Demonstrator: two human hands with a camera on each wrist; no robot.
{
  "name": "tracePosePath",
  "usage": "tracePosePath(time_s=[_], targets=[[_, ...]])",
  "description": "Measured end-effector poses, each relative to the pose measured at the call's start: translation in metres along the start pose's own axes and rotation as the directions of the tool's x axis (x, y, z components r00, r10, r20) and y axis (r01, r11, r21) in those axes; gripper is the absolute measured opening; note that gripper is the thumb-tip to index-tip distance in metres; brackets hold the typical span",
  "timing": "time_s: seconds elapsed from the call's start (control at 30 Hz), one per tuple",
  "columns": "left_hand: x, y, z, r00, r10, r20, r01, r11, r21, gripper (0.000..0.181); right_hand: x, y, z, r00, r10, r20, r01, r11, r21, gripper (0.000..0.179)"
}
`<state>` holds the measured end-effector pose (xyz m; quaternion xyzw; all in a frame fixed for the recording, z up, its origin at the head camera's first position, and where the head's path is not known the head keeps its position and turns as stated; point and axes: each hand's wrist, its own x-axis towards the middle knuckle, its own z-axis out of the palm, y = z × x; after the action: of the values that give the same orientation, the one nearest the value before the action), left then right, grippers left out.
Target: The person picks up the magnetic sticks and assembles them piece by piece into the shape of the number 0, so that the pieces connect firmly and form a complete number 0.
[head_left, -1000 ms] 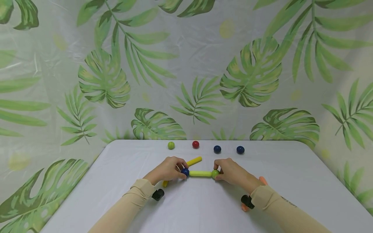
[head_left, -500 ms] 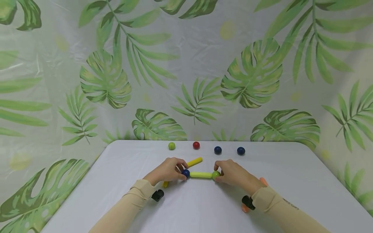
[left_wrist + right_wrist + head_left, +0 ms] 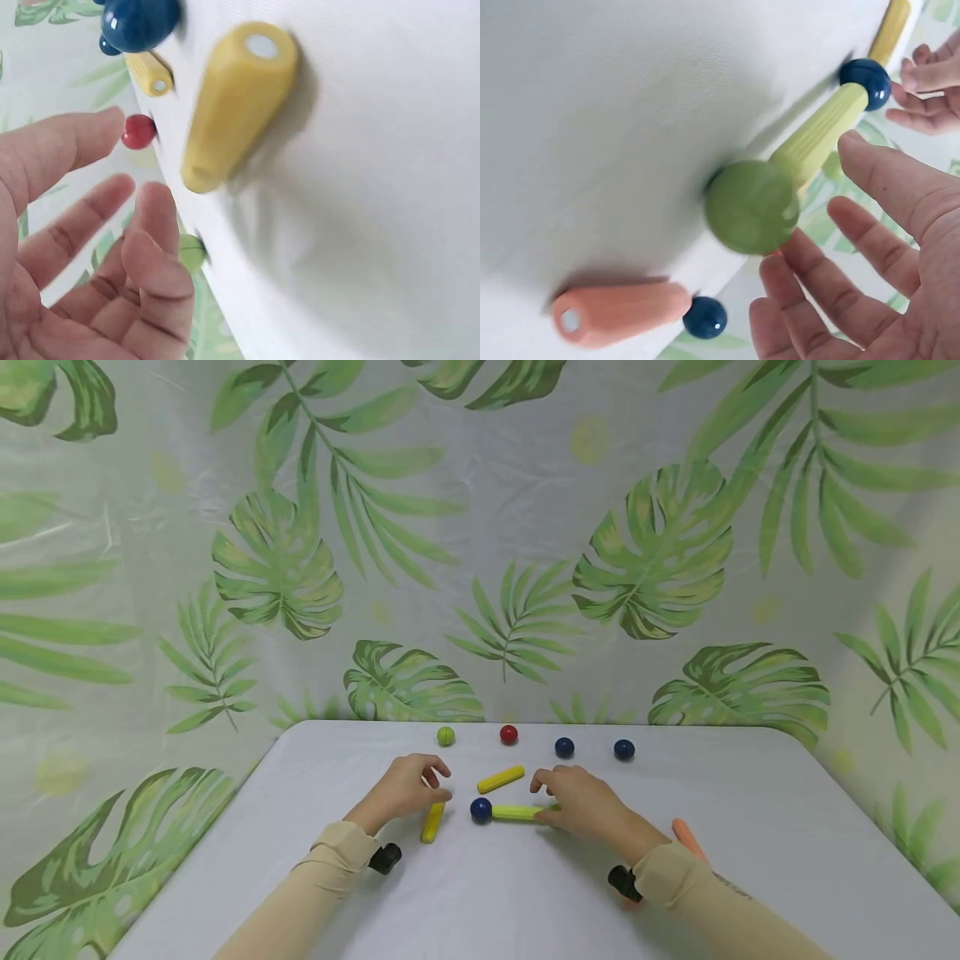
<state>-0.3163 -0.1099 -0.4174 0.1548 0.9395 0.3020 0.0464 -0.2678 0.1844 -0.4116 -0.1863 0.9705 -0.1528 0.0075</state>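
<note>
A blue ball (image 3: 481, 810), a light green ribbed stick (image 3: 513, 812) and a green ball (image 3: 751, 208) are joined in a row on the table. My left hand (image 3: 408, 787) hovers by a short yellow stick (image 3: 432, 823), left of the blue ball. Its fingers (image 3: 79, 150) are spread and hold nothing. My right hand (image 3: 588, 797) is at the green ball, mostly hiding it in the head view. In the right wrist view its fingers (image 3: 817, 277) are loosely bent beside that ball without gripping it. A second yellow stick (image 3: 501, 779) lies behind the row.
Along the table's back edge sit a green ball (image 3: 446, 736), a red ball (image 3: 508, 734) and two blue balls, one blue ball (image 3: 564, 747) left of the other blue ball (image 3: 623, 749). An orange stick (image 3: 688, 839) lies partly hidden by the right forearm.
My left hand has let go of the blue ball and moved left. The right fingers have loosened and lifted from the green ball. The joined row stays in place.
</note>
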Motion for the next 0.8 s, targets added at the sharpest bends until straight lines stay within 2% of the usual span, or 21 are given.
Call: tracePosePath(time_s=[0.13, 0.33, 0.53, 0.8], targets=[[-0.002, -0.005, 0.001, 0.998, -0.060, -0.017, 0.060, 0.998, -0.011, 0.031, 0.006, -0.008, 0.002, 1.000, -0.007, -0.003, 0.007, 0.999, 0.032, 0.036], [-0.007, -0.008, 0.002, 0.990, -0.143, -0.005, 0.142, 0.990, -0.009, 0.035, 0.017, -0.017, 0.009, 1.000, -0.022, 0.013, 0.021, 0.994, 0.107, 0.038], [-0.012, -0.008, 0.003, 0.985, -0.174, 0.017, 0.173, 0.985, 0.014, 0.035, 0.026, -0.026, 0.019, 0.995, -0.094, 0.025, 0.090, 0.984, 0.153, 0.039], [-0.018, -0.009, 0.007, 0.978, -0.208, 0.018, 0.209, 0.977, -0.054, 0.031, 0.033, -0.033, 0.027, 0.987, -0.154, 0.038, 0.144, 0.970, 0.194, 0.042]])
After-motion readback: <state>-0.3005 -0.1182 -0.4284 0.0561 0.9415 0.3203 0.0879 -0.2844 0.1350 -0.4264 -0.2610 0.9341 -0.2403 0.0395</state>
